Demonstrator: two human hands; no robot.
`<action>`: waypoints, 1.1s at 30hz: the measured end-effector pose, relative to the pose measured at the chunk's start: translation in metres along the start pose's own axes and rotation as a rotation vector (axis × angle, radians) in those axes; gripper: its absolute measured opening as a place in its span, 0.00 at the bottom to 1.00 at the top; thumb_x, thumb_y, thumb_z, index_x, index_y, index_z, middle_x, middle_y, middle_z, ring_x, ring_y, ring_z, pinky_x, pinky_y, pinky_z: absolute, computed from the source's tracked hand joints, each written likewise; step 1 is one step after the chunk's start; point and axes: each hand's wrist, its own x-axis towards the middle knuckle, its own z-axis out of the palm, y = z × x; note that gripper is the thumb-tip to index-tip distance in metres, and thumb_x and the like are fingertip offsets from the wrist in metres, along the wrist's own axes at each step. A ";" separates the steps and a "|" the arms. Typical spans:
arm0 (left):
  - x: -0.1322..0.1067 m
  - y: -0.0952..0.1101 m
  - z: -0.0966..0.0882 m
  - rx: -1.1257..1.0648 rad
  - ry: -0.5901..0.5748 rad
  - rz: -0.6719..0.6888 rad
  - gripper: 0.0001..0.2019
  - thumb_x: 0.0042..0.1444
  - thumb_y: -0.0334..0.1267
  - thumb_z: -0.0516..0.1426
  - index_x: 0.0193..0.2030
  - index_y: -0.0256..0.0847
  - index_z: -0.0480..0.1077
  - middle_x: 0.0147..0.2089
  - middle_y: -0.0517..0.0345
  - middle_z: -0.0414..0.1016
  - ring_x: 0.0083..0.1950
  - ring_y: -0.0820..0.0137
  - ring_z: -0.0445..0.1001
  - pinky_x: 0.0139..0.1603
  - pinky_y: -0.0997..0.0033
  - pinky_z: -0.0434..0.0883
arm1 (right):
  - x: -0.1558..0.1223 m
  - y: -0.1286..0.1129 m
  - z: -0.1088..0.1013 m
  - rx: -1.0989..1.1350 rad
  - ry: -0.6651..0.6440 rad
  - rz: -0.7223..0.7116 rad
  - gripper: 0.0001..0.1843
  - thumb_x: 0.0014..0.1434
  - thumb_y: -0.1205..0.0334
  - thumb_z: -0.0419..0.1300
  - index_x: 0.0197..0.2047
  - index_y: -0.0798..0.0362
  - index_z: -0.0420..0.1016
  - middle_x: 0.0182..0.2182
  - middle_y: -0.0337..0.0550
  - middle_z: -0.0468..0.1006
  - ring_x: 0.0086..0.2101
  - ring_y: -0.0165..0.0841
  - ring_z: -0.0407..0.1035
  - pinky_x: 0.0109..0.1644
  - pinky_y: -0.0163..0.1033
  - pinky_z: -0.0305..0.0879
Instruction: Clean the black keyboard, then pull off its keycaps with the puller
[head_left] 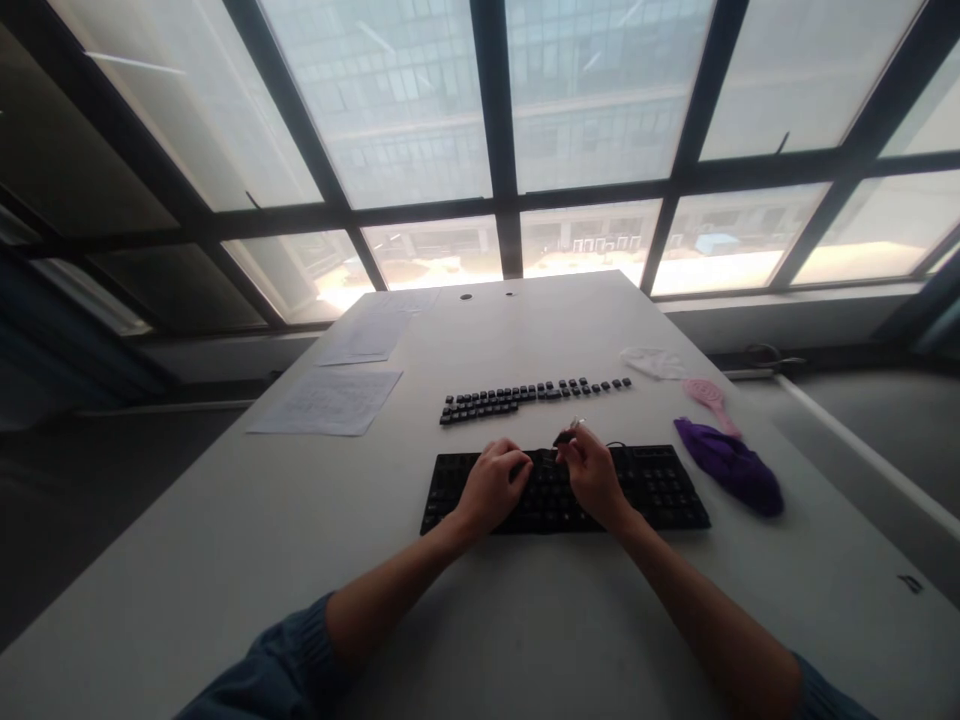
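Note:
A black keyboard (664, 490) lies across the desk in front of me, its middle partly hidden by my hands. My left hand (495, 485) rests over its left half, fingers curled and thumb near the index finger; whatever they may hold is hidden. Over the middle of the keyboard, my right hand (590, 472) pinches a small black piece with thin shiny wire, which looks like a keycap puller (564, 438). Beyond the keyboard, loose black keycaps (487, 405) stand in rows on the desk, trailing off to the right.
On the right lie a purple cloth pouch (727, 468), a pink hairbrush (707, 395) and a crumpled clear plastic bag (652, 362). Paper sheets (330, 402) lie at the left. A small dark item (910, 583) is near the right edge of the white desk (300, 520). Windows stand behind.

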 end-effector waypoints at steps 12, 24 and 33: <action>-0.001 -0.013 0.008 -0.074 0.026 -0.053 0.09 0.62 0.38 0.56 0.35 0.41 0.76 0.38 0.54 0.72 0.45 0.63 0.70 0.50 0.61 0.68 | -0.005 -0.011 0.003 -0.147 -0.308 -0.120 0.07 0.64 0.70 0.52 0.38 0.50 0.69 0.39 0.43 0.70 0.35 0.33 0.68 0.42 0.37 0.63; 0.010 -0.005 -0.006 -0.035 -0.244 0.019 0.07 0.55 0.38 0.63 0.40 0.43 0.77 0.42 0.54 0.74 0.46 0.63 0.71 0.48 0.65 0.68 | -0.006 -0.005 0.003 -0.133 -0.335 -0.137 0.08 0.62 0.70 0.57 0.31 0.52 0.70 0.31 0.42 0.72 0.33 0.34 0.67 0.38 0.38 0.61; 0.009 -0.009 0.012 -0.044 -0.177 0.073 0.04 0.59 0.36 0.61 0.34 0.42 0.77 0.40 0.56 0.75 0.41 0.68 0.73 0.45 0.70 0.69 | -0.007 0.005 0.001 -0.001 -0.266 -0.103 0.07 0.59 0.70 0.59 0.30 0.53 0.75 0.31 0.43 0.77 0.34 0.35 0.70 0.42 0.40 0.66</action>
